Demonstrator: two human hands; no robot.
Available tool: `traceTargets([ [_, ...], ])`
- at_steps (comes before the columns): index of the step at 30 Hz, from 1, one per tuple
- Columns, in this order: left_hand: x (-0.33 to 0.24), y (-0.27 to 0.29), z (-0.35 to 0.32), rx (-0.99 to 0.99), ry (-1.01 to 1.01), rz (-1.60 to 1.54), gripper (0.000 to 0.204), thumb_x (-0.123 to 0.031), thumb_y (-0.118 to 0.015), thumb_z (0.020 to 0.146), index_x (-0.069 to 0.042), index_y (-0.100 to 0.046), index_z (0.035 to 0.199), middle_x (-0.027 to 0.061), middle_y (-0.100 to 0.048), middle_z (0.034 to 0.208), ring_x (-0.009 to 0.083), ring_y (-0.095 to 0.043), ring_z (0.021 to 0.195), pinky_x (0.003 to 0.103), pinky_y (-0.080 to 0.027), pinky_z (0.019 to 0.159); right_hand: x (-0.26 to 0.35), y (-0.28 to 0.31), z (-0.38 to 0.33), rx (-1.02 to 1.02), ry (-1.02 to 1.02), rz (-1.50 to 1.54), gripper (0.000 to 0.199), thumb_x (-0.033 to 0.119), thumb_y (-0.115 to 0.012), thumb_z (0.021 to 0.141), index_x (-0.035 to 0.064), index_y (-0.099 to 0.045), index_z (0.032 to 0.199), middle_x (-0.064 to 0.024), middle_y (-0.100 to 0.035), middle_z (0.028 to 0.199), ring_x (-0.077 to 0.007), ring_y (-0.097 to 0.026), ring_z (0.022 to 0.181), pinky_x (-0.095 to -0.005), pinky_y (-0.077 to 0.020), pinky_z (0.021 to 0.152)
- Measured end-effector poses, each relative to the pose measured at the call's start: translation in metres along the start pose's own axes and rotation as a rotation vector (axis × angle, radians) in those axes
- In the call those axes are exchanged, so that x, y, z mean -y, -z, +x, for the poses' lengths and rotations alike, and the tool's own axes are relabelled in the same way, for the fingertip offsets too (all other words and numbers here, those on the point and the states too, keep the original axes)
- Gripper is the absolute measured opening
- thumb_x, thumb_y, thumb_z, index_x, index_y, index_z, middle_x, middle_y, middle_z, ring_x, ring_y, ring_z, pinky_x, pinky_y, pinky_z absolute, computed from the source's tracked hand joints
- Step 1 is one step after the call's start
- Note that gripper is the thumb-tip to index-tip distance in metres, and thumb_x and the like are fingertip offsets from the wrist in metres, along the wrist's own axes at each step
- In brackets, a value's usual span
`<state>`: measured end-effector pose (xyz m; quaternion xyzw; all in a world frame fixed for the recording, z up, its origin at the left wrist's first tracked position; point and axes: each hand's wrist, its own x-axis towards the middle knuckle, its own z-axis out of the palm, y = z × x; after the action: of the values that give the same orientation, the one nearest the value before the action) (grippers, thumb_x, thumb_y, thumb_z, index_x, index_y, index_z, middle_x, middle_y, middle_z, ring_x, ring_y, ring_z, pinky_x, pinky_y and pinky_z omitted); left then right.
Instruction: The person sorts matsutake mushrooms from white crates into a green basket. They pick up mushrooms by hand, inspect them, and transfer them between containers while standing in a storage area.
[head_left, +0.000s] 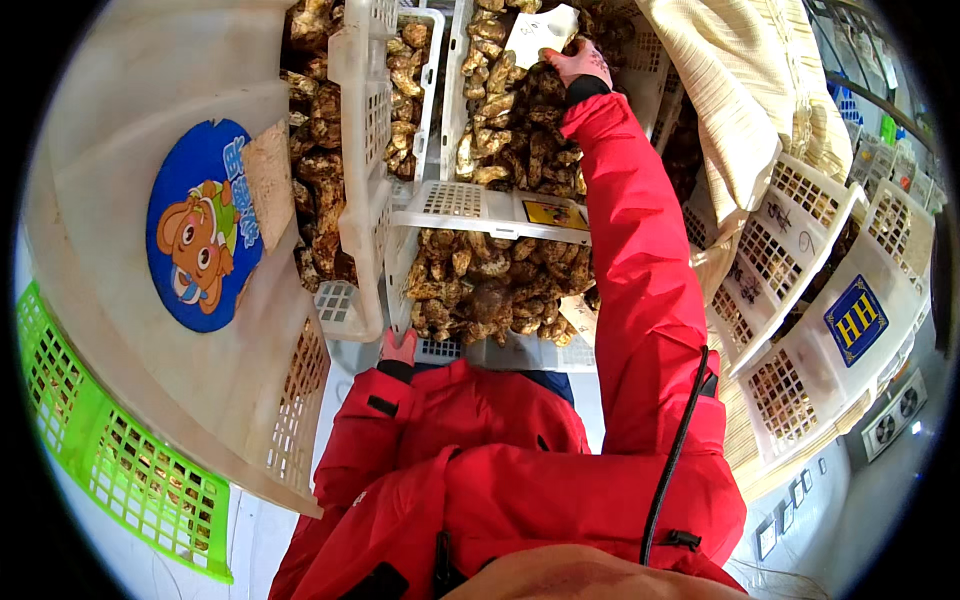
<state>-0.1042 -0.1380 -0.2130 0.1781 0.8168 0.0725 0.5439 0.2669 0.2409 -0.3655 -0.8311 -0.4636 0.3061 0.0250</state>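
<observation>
My right hand [582,68] reaches into the far white crate [452,95], its thumb and forefinger around a dark mushroom; the other fingertips are hidden. Next to the thumb, a white paper slip [541,34] lies on the brown, thick-stemmed mushrooms [492,120]. Closer to me, a second white crate [400,262] holds more of the same mushrooms [490,290]. At that crate's near left corner is my left hand [398,347], low beside my body, fingers closed on the edge as far as they show.
A tall white crate [362,130] with larger mushrooms stands left, beside a big pale bin [110,200] bearing a blue cartoon sticker [205,225]. Below it is a green crate [140,480]. Stacked white crates [790,390] and a cream cloth [715,90] crowd the right.
</observation>
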Motion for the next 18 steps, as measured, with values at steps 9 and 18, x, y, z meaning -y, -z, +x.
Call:
traceTargets([
  [9, 0.012, 0.004, 0.008, 0.028, 0.014, 0.033, 0.037, -0.026, -0.06, 0.073, -0.003, -0.049, 0.1, 0.0047, -0.057, 0.079, 0.0147, -0.052, 0.066, 0.028, -0.041, 0.058, 0.011, 0.054, -0.035, 0.27, -0.033, 0.038, 0.061, 0.041, -0.06, 0.068, -0.0071, -0.045, 0.102, -0.0162, -0.053, 0.095, -0.0222, -0.052, 0.083, -0.0308, -0.0424, 0.072],
  [18, 0.047, -0.002, 0.025, -0.033, -0.039, -0.297, 0.021, -0.018, -0.059, 0.072, -0.005, -0.051, 0.088, -0.0004, -0.052, 0.061, 0.0078, -0.046, 0.051, 0.023, -0.037, 0.047, -0.033, 0.089, -0.104, 0.462, -0.108, 1.548, 0.031, 0.027, -0.056, 0.078, 0.0008, -0.051, 0.093, -0.0068, -0.055, 0.075, -0.0152, -0.053, 0.059, -0.0226, -0.0392, 0.049],
])
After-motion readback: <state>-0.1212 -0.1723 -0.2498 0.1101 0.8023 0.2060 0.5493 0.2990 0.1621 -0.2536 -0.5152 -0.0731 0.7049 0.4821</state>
